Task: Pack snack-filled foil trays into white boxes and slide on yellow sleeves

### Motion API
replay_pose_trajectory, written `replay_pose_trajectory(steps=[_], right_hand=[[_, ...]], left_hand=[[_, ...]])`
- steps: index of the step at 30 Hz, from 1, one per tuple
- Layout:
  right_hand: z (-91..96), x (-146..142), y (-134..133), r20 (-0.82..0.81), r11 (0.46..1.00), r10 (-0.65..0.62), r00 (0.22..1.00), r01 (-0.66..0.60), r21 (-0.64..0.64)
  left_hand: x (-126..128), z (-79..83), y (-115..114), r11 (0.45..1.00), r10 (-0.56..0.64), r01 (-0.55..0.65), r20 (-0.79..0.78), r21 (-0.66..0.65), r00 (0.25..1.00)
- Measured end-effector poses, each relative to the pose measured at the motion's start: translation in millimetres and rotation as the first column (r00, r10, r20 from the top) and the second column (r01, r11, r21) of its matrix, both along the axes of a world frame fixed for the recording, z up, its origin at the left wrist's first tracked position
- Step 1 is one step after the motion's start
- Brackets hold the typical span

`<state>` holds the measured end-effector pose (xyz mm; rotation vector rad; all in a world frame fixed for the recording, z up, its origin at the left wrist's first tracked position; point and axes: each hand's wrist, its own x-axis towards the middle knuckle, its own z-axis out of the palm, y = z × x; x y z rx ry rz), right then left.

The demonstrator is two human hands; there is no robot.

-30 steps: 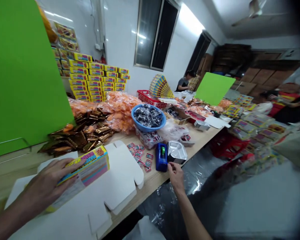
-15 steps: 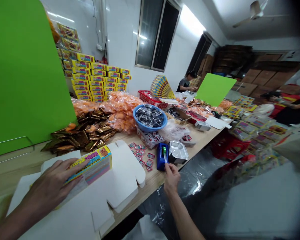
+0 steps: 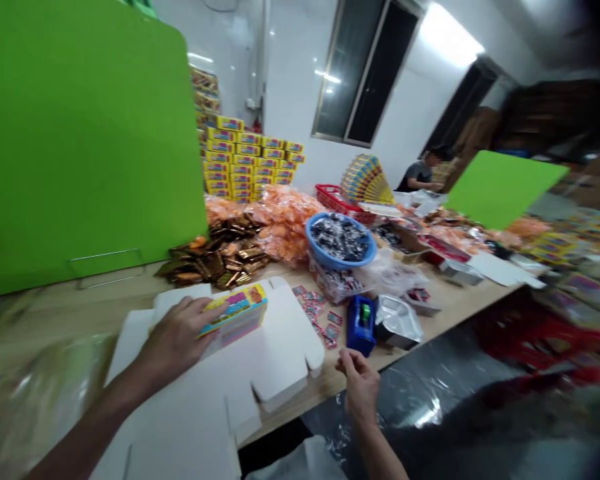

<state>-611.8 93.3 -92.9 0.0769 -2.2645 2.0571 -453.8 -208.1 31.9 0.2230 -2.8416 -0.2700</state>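
My left hand point(image 3: 177, 337) lies flat on a yellow printed box point(image 3: 237, 312), fingers spread over its near end. The box rests on unfolded white carton blanks point(image 3: 275, 347) on the wooden table point(image 3: 80, 303). My right hand point(image 3: 359, 380) hovers at the table's front edge, just in front of a blue tape dispenser point(image 3: 360, 325). Its thumb and fingers are pinched together; what they hold is too small to make out. A foil tray point(image 3: 397, 323) sits right of the dispenser.
Small red sachets point(image 3: 317, 313) lie scattered by the dispenser. Behind are brown packets point(image 3: 217, 257), orange bags point(image 3: 285, 223), a blue bowl point(image 3: 340, 241) of dark sweets and stacked yellow boxes point(image 3: 250, 167). A green board point(image 3: 80, 147) stands left. A person point(image 3: 423, 173) sits far back.
The view has swung left and blurred. My right hand has drawn back from the tape dispenser toward the table edge, fingers pinched. My left hand stays on the yellow box.
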Motion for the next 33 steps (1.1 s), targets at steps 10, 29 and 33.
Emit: replay_pose_trajectory(steps=[10,29,33], right_hand=[[83.1,93.4,-168.1,0.244,0.673,0.704,0.666,-0.519,-0.527],[68.5,79.2,-145.3,0.602,0.626,0.780,0.171,-0.194,-0.755],[41.0,82.3,-128.1,0.602,0.621,0.784,0.153,-0.213,-0.754]], left_hand=[[11.3,9.0,27.9,0.999,0.046,-0.045,0.028,-0.007,0.999],[-0.2,13.4,30.1,0.973,0.149,-0.122,0.130,-0.194,0.980],[14.6,36.2,41.4,0.961,0.123,-0.063,0.213,-0.268,0.969]])
